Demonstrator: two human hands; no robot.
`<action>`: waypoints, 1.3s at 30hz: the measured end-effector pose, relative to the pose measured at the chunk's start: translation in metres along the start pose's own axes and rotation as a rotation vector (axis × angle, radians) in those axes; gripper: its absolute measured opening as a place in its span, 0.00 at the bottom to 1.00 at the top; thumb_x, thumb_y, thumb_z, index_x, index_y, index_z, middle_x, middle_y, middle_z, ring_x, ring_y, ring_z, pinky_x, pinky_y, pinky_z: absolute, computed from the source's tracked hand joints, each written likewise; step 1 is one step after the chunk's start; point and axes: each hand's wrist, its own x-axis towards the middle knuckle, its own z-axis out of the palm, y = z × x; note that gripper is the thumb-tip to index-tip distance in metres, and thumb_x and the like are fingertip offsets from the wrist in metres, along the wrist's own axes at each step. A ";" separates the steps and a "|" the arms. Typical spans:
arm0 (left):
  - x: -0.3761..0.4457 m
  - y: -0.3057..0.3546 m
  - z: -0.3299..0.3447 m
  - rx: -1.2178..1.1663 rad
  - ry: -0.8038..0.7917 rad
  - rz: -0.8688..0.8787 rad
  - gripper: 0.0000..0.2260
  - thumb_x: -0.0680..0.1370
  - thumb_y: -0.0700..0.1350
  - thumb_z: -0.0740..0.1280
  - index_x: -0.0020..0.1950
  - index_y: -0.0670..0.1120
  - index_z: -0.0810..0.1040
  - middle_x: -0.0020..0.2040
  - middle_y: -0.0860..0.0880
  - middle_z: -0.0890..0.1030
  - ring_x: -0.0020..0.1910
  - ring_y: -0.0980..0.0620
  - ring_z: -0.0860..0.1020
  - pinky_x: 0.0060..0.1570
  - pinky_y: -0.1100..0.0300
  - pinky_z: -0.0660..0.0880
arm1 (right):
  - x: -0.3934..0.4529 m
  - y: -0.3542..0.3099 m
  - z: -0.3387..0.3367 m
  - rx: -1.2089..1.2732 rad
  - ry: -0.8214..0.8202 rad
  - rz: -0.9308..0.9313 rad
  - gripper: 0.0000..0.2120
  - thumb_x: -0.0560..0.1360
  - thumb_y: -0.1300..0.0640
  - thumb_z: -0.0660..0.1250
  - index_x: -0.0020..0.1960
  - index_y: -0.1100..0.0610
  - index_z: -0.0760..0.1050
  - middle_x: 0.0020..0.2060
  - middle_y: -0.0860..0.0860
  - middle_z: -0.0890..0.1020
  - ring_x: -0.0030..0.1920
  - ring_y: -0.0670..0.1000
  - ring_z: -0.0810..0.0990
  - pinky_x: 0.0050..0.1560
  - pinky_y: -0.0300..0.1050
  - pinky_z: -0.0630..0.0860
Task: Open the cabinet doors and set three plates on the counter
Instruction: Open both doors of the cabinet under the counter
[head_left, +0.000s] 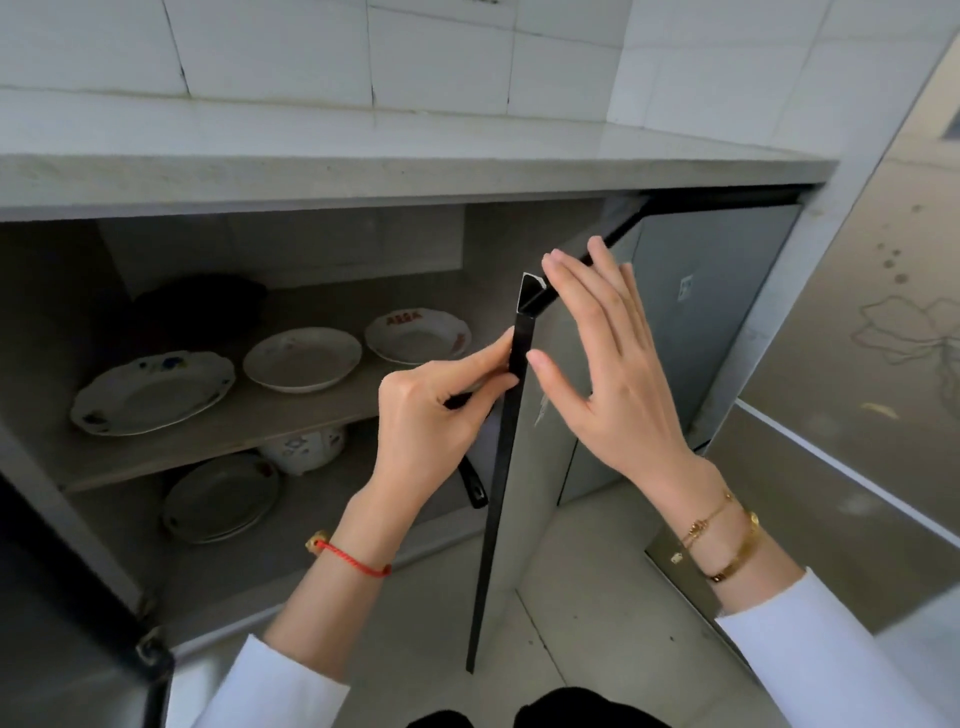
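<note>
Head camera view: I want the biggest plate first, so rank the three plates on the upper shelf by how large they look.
1. Blue-flowered plate, at the left, looks largest, though it also sits nearest the camera.
2 and 3. Plain white plate and red-lettered plate look alike; no ranking.

The left hand (431, 410) pinches the black front edge of the right door (511, 415), fingers (488, 364) closed on the frame, while the right hand (608, 364) lies flat against the door's outer face near its top corner. The door stands ajar. On the upper shelf (249, 431) sit three plates (153, 389), side by side and apart. Below them lie another plate (221, 496) and a white pot (304, 447). The pale surface (415, 150) runs above the cabinet.
</note>
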 end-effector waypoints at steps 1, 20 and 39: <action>-0.002 0.002 0.005 -0.021 -0.001 0.008 0.17 0.73 0.38 0.74 0.61 0.43 0.80 0.54 0.52 0.83 0.51 0.59 0.83 0.52 0.57 0.81 | -0.003 0.002 -0.005 -0.003 0.007 0.001 0.28 0.81 0.52 0.61 0.76 0.60 0.58 0.75 0.54 0.64 0.79 0.55 0.54 0.78 0.58 0.52; -0.019 0.059 0.133 -0.113 -0.159 0.271 0.19 0.76 0.47 0.71 0.66 0.49 0.76 0.64 0.57 0.77 0.68 0.56 0.72 0.66 0.51 0.70 | -0.069 0.052 -0.125 -0.057 0.011 0.197 0.24 0.79 0.56 0.65 0.71 0.64 0.64 0.72 0.55 0.69 0.77 0.53 0.60 0.76 0.59 0.59; -0.010 0.094 0.271 -0.096 -0.619 0.356 0.33 0.79 0.46 0.64 0.79 0.49 0.50 0.79 0.55 0.54 0.79 0.54 0.47 0.76 0.46 0.53 | -0.111 0.144 -0.212 -0.492 -0.106 0.411 0.21 0.81 0.56 0.59 0.73 0.58 0.62 0.72 0.53 0.68 0.78 0.49 0.57 0.78 0.50 0.54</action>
